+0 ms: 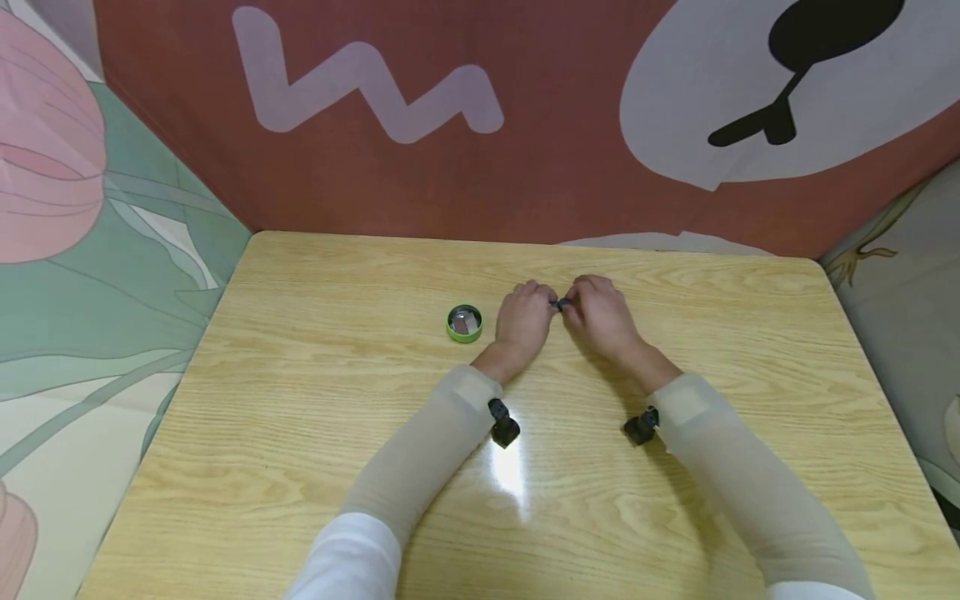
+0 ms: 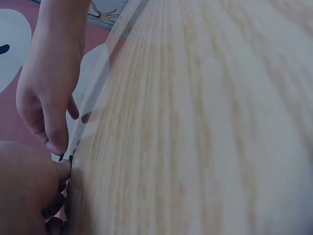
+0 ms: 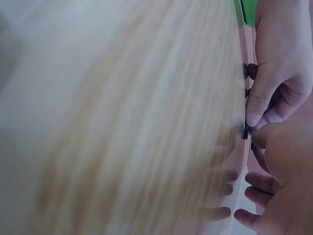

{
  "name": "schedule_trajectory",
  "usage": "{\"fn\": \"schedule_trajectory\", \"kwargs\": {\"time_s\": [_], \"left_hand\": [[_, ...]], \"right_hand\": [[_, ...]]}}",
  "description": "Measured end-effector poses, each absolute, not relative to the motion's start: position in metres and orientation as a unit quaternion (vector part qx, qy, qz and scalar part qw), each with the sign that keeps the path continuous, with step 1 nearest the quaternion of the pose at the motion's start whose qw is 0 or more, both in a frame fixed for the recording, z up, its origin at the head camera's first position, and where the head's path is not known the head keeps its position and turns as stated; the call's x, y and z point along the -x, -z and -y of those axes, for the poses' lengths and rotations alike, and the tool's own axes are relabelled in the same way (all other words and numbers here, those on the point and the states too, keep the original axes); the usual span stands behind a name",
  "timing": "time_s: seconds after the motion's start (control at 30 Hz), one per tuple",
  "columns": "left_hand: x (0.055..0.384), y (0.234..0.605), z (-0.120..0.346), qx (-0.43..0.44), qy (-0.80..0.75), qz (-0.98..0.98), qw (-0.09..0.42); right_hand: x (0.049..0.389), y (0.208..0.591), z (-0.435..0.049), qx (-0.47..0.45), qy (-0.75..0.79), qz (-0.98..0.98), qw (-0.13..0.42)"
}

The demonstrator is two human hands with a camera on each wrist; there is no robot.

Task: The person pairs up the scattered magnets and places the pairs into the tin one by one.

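Observation:
Both hands meet near the far side of the wooden table. The left hand pinches a small dark piece between thumb and fingertips. From the other side the right hand pinches at the same spot, its thumb and index fingertip right at the dark bit. Fingers cover most of it, so I cannot tell its kind or whether it is one piece or two. In the right wrist view the left hand is above and the right hand below, its other fingers spread near the tabletop.
Just left of the left hand stands a small round green tin, open at the top, with small flat greyish and brownish pieces inside. A red patterned wall rises behind the table's far edge. Small black cameras sit at both wrists.

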State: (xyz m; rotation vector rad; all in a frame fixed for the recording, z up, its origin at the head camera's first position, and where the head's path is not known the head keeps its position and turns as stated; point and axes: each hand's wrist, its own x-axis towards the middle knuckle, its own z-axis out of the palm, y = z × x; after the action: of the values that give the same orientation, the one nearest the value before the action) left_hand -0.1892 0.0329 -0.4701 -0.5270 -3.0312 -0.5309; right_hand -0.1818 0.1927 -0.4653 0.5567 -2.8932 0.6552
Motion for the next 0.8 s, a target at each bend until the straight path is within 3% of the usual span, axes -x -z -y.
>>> {"fn": "schedule_trajectory", "kwargs": {"time_s": [0.8], "left_hand": [[0.1923, 0.4698, -0.0291, 0.17, 0.219, 0.961, -0.004]], "right_hand": [[0.1834, 0.468, -0.1937, -0.187, -0.23, 0.954, 0.043]]}}
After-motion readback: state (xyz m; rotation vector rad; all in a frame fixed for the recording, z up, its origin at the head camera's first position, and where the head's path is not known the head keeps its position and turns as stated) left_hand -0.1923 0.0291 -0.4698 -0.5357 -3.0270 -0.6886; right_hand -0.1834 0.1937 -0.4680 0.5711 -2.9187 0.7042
